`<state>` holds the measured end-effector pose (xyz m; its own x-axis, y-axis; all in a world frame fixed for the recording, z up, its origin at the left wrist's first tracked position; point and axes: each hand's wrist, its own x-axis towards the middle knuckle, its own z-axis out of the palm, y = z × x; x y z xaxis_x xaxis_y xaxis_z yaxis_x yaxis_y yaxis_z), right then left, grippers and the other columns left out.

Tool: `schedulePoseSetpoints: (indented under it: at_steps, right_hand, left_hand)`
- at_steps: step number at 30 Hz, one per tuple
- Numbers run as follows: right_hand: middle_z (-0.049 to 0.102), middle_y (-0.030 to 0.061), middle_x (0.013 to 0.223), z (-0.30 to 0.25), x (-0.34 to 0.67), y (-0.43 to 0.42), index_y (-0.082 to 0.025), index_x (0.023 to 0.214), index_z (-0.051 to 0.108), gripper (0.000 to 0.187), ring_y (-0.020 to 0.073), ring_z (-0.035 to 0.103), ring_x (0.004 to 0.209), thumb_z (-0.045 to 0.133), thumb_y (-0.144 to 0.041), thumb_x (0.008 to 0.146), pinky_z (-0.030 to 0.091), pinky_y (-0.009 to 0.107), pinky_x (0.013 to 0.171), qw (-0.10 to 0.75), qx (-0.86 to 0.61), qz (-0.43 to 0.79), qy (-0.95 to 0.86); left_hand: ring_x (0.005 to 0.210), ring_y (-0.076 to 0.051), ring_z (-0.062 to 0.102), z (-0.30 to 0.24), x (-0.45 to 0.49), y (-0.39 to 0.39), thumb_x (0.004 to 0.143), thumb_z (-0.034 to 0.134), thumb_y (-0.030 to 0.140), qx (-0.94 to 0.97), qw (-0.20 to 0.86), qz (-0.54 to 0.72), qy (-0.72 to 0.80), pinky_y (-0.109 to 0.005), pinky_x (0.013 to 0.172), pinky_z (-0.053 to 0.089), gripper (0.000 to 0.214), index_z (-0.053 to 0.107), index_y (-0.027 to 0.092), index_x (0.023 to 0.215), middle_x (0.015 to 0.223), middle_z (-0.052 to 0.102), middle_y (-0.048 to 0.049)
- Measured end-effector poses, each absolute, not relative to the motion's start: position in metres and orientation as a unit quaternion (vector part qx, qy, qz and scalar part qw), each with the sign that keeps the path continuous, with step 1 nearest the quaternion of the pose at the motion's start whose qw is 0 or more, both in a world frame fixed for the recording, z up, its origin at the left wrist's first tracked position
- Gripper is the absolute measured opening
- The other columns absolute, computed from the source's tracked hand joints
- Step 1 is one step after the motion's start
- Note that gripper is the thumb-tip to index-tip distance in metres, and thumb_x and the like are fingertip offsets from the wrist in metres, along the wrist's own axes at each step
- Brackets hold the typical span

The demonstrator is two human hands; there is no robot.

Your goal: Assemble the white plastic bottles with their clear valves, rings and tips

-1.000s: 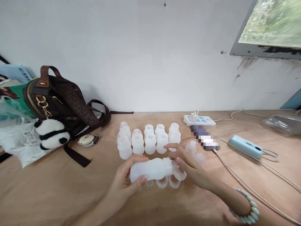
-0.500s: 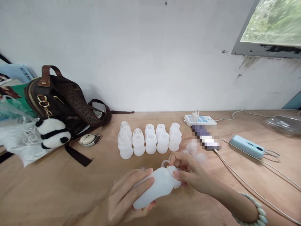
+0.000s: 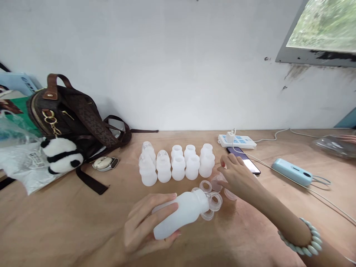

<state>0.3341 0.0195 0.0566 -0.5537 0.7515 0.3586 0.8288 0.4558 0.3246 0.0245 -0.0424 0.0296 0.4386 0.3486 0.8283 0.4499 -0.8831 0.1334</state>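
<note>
My left hand [image 3: 151, 222] is wrapped round a white baby bottle [image 3: 182, 213], which lies tilted with its neck to the right. Beyond the neck, several translucent rings [image 3: 215, 202] lie loosely on the table. My right hand [image 3: 235, 174] is over the clear domed caps [image 3: 217, 183], thumb and fingers apart, partly covering them. Farther back stands a group of white bottles in two rows; some, like the front left bottle [image 3: 148, 172], wear clear domed caps, while others, such as the middle bottle [image 3: 178, 168], have bare open necks.
A dark backpack [image 3: 80, 115] with a panda charm [image 3: 62, 155] stands at the left, near earbuds or a similar small case [image 3: 105, 164]. Rightward lie a phone [image 3: 250, 163], a power strip [image 3: 237, 141], a blue power bank [image 3: 292, 171] and cables. Another person's fingers [image 3: 347, 138] show at the right edge.
My right hand has left the bottle's neck and moved up and right to the clear caps, uncovering the rings. My left hand still holds the bottle, shifted slightly left.
</note>
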Motion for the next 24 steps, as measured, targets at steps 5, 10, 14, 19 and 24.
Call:
schedulePoseSetpoints:
  at_steps: [5,10,14,19,24]
  right_hand:
    - [0.062,0.0143,0.093,0.058,0.334,0.017,-0.017,0.076,0.071,0.009,0.0291,0.053,0.087,0.067,-0.013,0.082,0.045,0.040,0.071,0.092,-0.472,-0.213,-0.850]
    - [0.063,0.0107,0.098,0.084,0.349,0.013,-0.022,0.088,0.071,0.022,0.0283,0.057,0.092,0.061,-0.041,0.093,0.049,0.045,0.079,0.290,-0.496,-0.052,-0.817]
    - [0.071,0.0075,0.092,0.096,0.352,0.007,-0.024,0.097,0.069,0.026,0.0229,0.066,0.083,0.064,-0.048,0.091,0.054,0.038,0.073,0.380,-0.479,0.209,-0.763]
    - [0.074,0.0065,0.093,0.084,0.333,-0.002,-0.023,0.101,0.070,0.024,0.0211,0.070,0.084,0.073,-0.041,0.087,0.057,0.037,0.075,0.401,-0.403,0.362,-0.739]
    - [0.070,0.0052,0.097,0.073,0.316,-0.013,-0.024,0.111,0.063,0.020,0.0185,0.067,0.087,0.065,-0.035,0.094,0.056,0.033,0.073,0.382,-0.326,0.428,-0.752]
  left_hand:
    - [0.091,-0.022,0.074,0.026,0.024,-0.041,0.085,0.073,0.032,-0.840,0.037,-0.480,-0.248,-0.029,0.075,0.062,0.041,0.064,0.021,0.124,0.112,0.074,-0.0123]
    - [0.096,-0.024,0.071,0.033,0.027,-0.039,0.084,0.074,0.027,-0.787,-0.070,-0.529,-0.309,-0.033,0.079,0.060,0.038,0.065,0.024,0.121,0.112,0.072,-0.0103]
    - [0.093,-0.024,0.071,0.047,0.030,-0.038,0.081,0.075,0.025,-0.726,-0.158,-0.553,-0.377,-0.034,0.077,0.059,0.028,0.070,0.026,0.108,0.102,0.074,-0.0056]
    - [0.092,-0.024,0.070,0.046,0.032,-0.038,0.079,0.074,0.024,-0.707,-0.207,-0.553,-0.390,-0.033,0.076,0.058,0.024,0.071,0.024,0.104,0.100,0.074,-0.0058]
    - [0.093,-0.024,0.069,0.035,0.034,-0.041,0.084,0.072,0.030,-0.724,-0.195,-0.568,-0.340,-0.031,0.075,0.057,0.025,0.067,0.024,0.108,0.102,0.071,-0.0073]
